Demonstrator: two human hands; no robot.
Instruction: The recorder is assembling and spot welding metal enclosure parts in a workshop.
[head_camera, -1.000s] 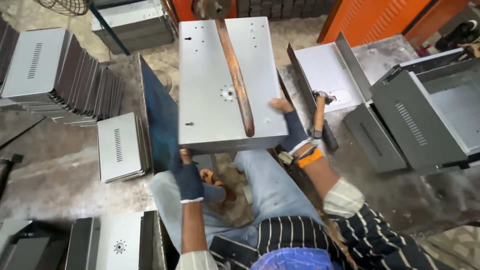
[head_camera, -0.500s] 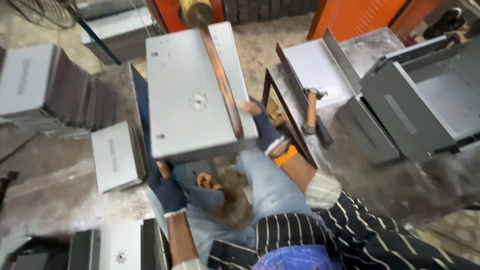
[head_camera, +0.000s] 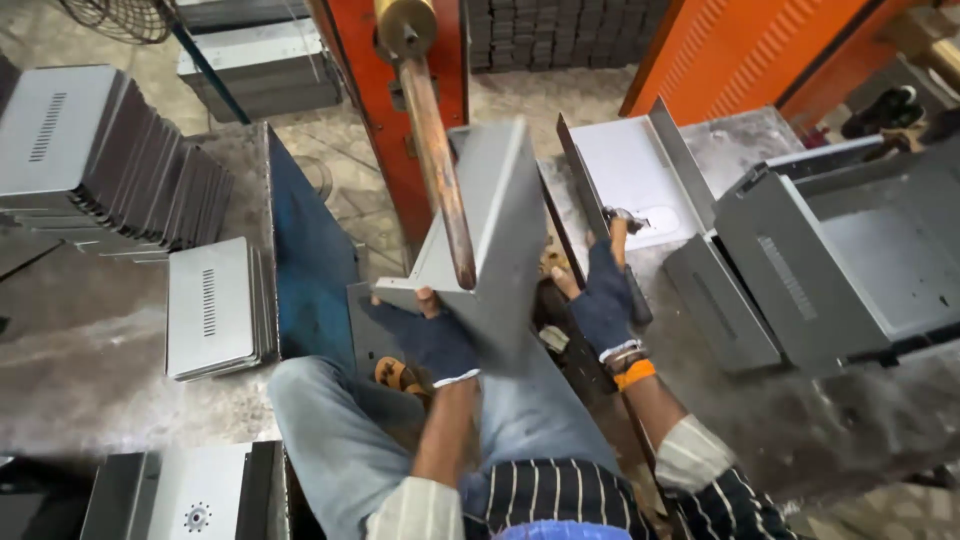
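Panel (head_camera: 490, 230) standing on edge between left hand (head_camera: 432, 338) and right hand (head_camera: 603, 300); rod (head_camera: 437, 165) lying before it; hammer (head_camera: 622, 225) lying right; stacked covers (head_camera: 100, 160) leaning far left

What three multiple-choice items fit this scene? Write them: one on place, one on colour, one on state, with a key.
1. Where does the hammer lie?
A. On the metal-topped bench to the right of the held panel
B. On the stacked covers at left
C. On the person's lap

2. What colour are the gloves?
A. Orange
B. Dark blue
C. White

3. How is the grey sheet-metal panel held?
A. Flat on the floor, untouched
B. Tilted steeply, both hands on it
C. Hanging from one hand

Key: 1 A, the hammer rests on the bench by a flat grey sheet. 2 B, the left hand and right hand wear dark blue. 3 B, the panel stands nearly on edge beside the copper rod.
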